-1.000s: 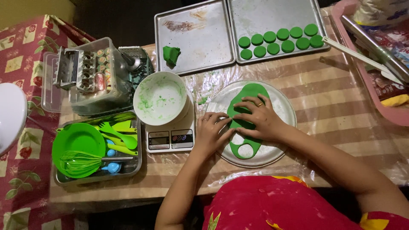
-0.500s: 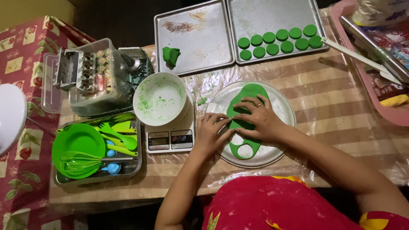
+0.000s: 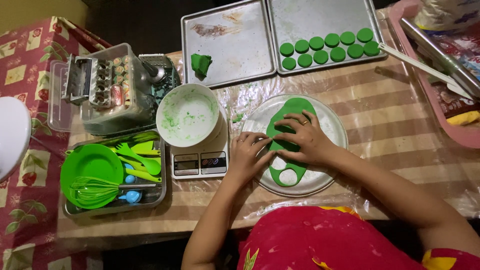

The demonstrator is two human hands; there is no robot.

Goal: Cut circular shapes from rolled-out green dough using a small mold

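Note:
A flat sheet of green dough (image 3: 292, 111) lies on a round glass plate (image 3: 334, 125) in front of me, with a round hole cut near its front end. My right hand (image 3: 302, 137) lies flat over the middle of the sheet, fingers spread and pressing down. My left hand (image 3: 248, 151) rests at the plate's left rim, its fingertips touching the dough's left edge. What lies under my right palm is hidden.
Two metal baking trays at the back: the right one (image 3: 320, 20) holds several green dough discs (image 3: 325, 47), the left one a green dough lump (image 3: 201, 64). A white bowl (image 3: 189, 115) sits on a kitchen scale (image 3: 200, 162). Left: tray of green utensils (image 3: 100, 175), clear box (image 3: 107, 90). Pink tray (image 3: 440, 90) at right.

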